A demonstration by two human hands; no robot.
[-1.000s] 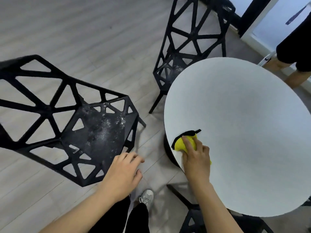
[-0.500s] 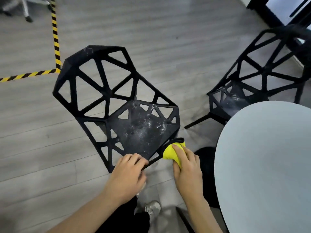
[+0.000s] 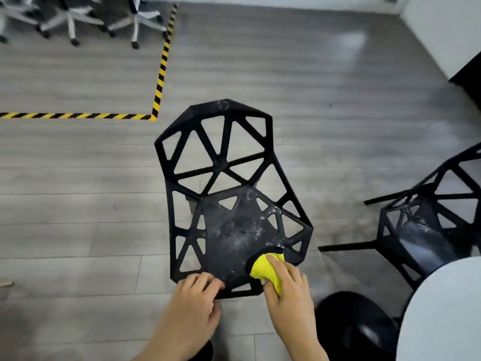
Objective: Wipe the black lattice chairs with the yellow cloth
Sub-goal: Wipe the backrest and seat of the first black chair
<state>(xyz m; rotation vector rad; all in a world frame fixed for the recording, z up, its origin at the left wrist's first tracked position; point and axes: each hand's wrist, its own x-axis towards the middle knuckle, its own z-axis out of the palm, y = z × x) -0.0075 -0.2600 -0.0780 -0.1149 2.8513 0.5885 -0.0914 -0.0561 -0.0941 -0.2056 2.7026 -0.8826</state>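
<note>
The black lattice chair (image 3: pixel 229 199) stood on the grey plank floor (image 3: pixel 78 217) directly in front of the person, backrest on the far side and seat toward the person. The seat panel carried whitish dust specks, densest toward its right half. The right hand (image 3: pixel 287 287) was curled round the yellow cloth (image 3: pixel 266 269) and pressed it onto the seat at the near right corner (a black border of the cloth showed along its far edge). The left hand (image 3: pixel 194 299) gripped the near front edge of the seat, left of the cloth, with its fingers (image 3: pixel 200 280) bent over the rim; the two hands were near each other but apart. A second black lattice chair (image 3: pixel 426 225) stood to the right, well apart from the first, its seat also dusted white. The round white table (image 3: pixel 442 308) entered the view at the lower right corner, with its dark base (image 3: pixel 356 324) on the floor just beside the right forearm. Yellow-and-black hazard tape (image 3: pixel 158 82) ran along the floor behind the first chair and turned a corner there. Beyond the tape, at the far left edge of the floor, stood the castor bases of office chairs (image 3: pixel 78 19).
</note>
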